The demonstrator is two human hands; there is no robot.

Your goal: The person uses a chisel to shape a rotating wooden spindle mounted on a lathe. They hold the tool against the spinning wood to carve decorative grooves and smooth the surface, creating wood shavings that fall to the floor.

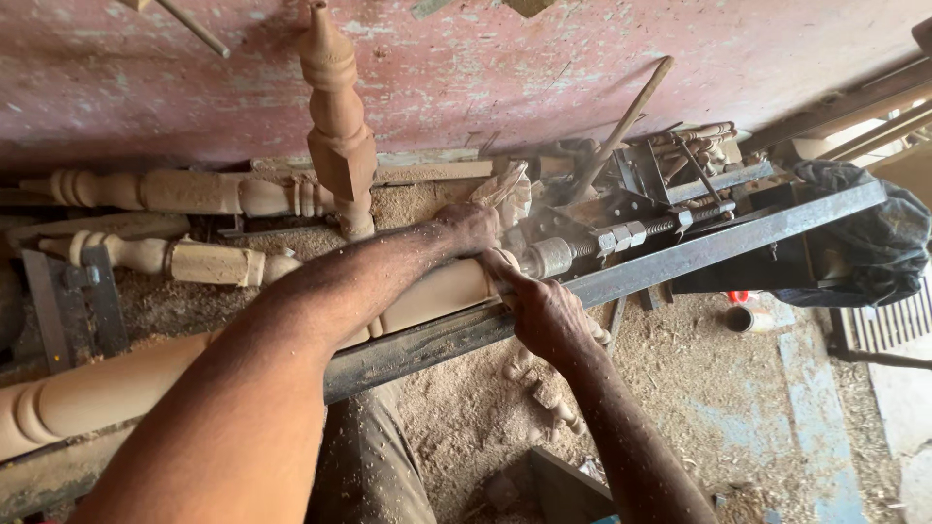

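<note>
A long pale turned wooden post [97,388] lies across a wood lathe, from the lower left up to the tailstock [582,247]. My left hand [468,225] reaches over the post near its right end and presses a crumpled piece of sandpaper [510,194] against it. My right hand [542,312] comes from below and grips the same end of the post, just beside the metal tailstock centre. Both forearms are dusted with wood chips.
The steel lathe bed rail [699,250] runs diagonally to the right. Finished turned legs [175,191] lie behind, and one [335,116] stands upright against the pink wall. A dark cloth [864,243] covers the lathe's right end. Sawdust covers the floor [699,388].
</note>
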